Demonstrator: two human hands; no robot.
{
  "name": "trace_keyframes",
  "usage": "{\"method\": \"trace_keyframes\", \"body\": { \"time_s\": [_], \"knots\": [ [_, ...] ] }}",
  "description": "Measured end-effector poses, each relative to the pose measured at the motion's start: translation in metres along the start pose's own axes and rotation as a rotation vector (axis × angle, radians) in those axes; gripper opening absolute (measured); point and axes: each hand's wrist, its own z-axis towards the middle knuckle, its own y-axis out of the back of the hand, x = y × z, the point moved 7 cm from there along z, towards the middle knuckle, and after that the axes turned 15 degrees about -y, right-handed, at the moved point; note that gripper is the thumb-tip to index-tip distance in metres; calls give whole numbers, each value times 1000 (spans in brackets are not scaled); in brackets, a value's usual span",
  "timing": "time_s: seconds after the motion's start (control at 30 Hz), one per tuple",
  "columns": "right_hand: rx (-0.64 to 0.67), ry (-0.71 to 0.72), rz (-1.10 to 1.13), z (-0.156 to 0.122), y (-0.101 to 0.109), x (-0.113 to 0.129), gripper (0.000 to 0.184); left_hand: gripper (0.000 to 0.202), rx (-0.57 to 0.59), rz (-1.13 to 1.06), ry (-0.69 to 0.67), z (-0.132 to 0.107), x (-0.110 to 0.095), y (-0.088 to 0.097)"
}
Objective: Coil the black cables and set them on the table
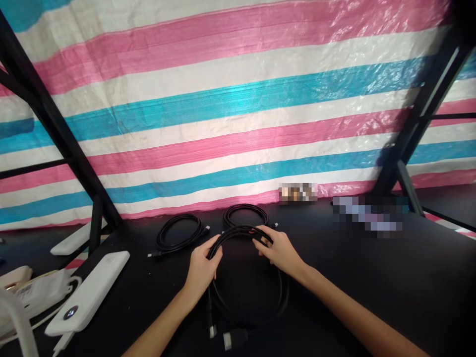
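Note:
A black cable [238, 233] is looped into a coil over the black table [353, 277], and both my hands grip its top arc. My left hand [203, 265] is closed on the left side of the loop. On the right side, my right hand [277, 250] pinches the strands together. The coil hangs down toward me, and its two plug ends [228, 338] lie near the table's front edge. Two other coiled black cables lie behind it: one [180, 237] to the left and one [245, 214] straight behind my hands.
A white power bank [91, 292] lies at the front left, with another white device [74, 239] behind it and white chargers with cords [33, 295] at the far left. Black frame bars [55, 129] stand at both sides. A striped tarp [238, 99] hangs behind the table.

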Motion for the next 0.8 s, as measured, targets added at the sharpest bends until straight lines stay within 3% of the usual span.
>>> {"method": "trace_keyframes", "body": {
  "time_s": [0.2, 0.33, 0.63, 0.8],
  "knots": [
    [-41, -5, -35, -1, 4, 0, 34, 32, 80, 124, -35, 1, 2, -1],
    [-59, 49, -105, -3, 5, 5, 38, 19, 100, 84, 23, -2, 4, -7],
    [-23, 112, -172, -3, 3, 9, 34, 36, 105, -46, 55, -5, -6, -13],
    [49, 216, -291, -9, -6, 13, 34, 37, 171, 99, 80, -4, 0, -13]
  ]
}}
